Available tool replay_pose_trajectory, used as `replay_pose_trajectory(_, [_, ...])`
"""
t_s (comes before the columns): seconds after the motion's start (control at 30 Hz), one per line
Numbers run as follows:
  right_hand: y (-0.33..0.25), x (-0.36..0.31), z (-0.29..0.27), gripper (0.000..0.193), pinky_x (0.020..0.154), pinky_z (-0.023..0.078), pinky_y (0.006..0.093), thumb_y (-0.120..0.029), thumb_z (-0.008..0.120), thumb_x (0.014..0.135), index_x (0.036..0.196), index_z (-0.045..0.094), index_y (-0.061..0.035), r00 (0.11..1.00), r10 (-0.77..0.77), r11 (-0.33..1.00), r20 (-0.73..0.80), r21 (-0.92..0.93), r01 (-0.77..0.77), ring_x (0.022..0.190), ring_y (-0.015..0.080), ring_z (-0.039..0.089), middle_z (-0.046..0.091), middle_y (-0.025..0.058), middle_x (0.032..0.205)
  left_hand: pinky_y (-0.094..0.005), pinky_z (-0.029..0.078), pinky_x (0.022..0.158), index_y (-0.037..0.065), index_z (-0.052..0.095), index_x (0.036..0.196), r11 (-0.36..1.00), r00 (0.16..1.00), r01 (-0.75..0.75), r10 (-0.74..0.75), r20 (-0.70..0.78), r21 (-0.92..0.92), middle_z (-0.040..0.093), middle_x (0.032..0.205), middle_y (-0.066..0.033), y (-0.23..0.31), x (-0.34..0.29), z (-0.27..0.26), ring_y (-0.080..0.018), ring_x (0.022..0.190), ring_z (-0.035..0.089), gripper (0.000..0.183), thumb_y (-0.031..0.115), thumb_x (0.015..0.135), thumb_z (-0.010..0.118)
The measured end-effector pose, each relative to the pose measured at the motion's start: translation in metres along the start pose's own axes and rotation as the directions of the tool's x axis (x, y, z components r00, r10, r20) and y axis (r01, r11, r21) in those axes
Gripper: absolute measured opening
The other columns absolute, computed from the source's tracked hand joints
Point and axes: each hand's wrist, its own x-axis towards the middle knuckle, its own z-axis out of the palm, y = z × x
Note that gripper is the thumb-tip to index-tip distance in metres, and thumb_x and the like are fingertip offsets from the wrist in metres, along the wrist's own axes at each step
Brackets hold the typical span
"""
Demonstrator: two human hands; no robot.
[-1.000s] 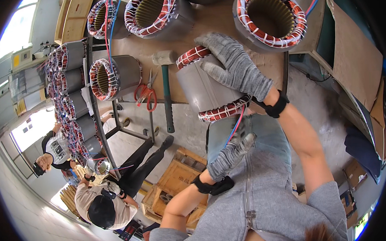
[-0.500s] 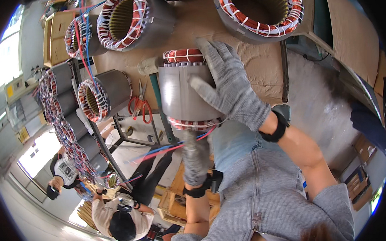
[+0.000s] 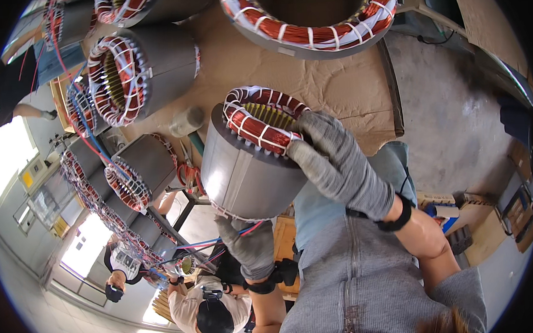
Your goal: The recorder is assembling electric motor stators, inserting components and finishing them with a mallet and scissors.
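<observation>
A grey motor stator with red-brown copper windings laced in white cord is tilted between my hands, its upper opening partly facing me. My right hand, in a grey knit glove, grips the upper winding ring, fingers hooked into the bore and thumb on the outside. My left hand, gloved the same way, supports the lower end from below; part of its fingers is hidden behind the stator. Red and blue lead wires hang from the lower end beside my left hand. Orange-handled scissors lie just left of the stator.
A larger stator stands at the far edge on a brown-covered table. More stators stand to the left, with a row of stators beyond. A mallet lies behind the held one. Two people work at lower left.
The stator has gone from upright to tilted, its top opening turned toward me. My right hand has shifted from its side to a grip on the upper ring. The view has shifted too.
</observation>
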Motion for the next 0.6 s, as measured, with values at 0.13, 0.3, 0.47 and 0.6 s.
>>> replay_pose_trajectory(0.13, [-0.011, -0.001, -0.003, 0.027, 0.082, 0.039, 0.0454, -0.012, 0.056, 0.076, 0.1, 0.054, -0.0005, 0.991, 0.132, 0.991, -0.005, 0.033, -0.132, 0.091, 0.0369, 0.05, 0.052, 0.019, 0.101, -0.0468, 0.03, 0.096, 0.009, 0.045, 0.122, 0.995, 0.994, 0.095, -0.097, 0.057, 0.037, 0.046, 0.124, -0.0096, 0.016, 0.001, -0.006, -0.0266, 0.114, 0.043, 0.052, 0.046, 0.085, 0.042])
replay_pose_trajectory(0.3, [0.01, -0.004, -0.02, 0.027, 0.082, 0.039, 0.0416, -0.015, 0.049, 0.079, 0.103, 0.053, -0.0037, 0.839, 0.538, 0.837, 0.088, 0.063, -0.543, 0.091, 0.0354, 0.049, 0.052, 0.0197, 0.099, -0.0425, 0.031, 0.096, 0.01, 0.046, 0.12, 0.98, 0.989, 0.112, -0.126, -0.072, -0.164, 0.049, 0.121, -0.0062, 0.007, 0.001, -0.017, -0.0219, 0.112, 0.044, 0.05, 0.044, 0.084, 0.045])
replay_pose_trajectory(0.47, [0.022, -0.01, -0.004, 0.031, 0.075, 0.041, 0.0385, -0.026, 0.048, 0.085, 0.1, 0.055, -0.0002, 0.834, 0.518, 0.718, 0.191, 0.433, -0.545, 0.085, 0.031, 0.053, 0.054, 0.0186, 0.089, -0.0363, 0.025, 0.1, 0.007, 0.046, 0.12, 0.987, 0.979, 0.016, 0.017, 0.204, -0.158, 0.048, 0.123, -0.0013, 0.002, 0.004, -0.008, -0.0149, 0.113, 0.042, 0.059, 0.049, 0.08, 0.051])
replay_pose_trajectory(0.6, [0.006, -0.01, -0.01, 0.033, 0.074, 0.041, 0.0374, -0.029, 0.049, 0.085, 0.101, 0.053, -0.0003, 0.815, 0.564, 0.697, 0.132, 0.454, -0.555, 0.084, 0.0307, 0.053, 0.054, 0.018, 0.087, -0.0437, 0.015, 0.105, 0.004, 0.034, 0.13, 0.983, 0.997, -0.012, 0.026, 0.073, -0.184, 0.034, 0.135, -0.0111, 0.003, -0.004, 0.002, -0.025, 0.125, 0.027, 0.07, 0.054, 0.082, 0.044])
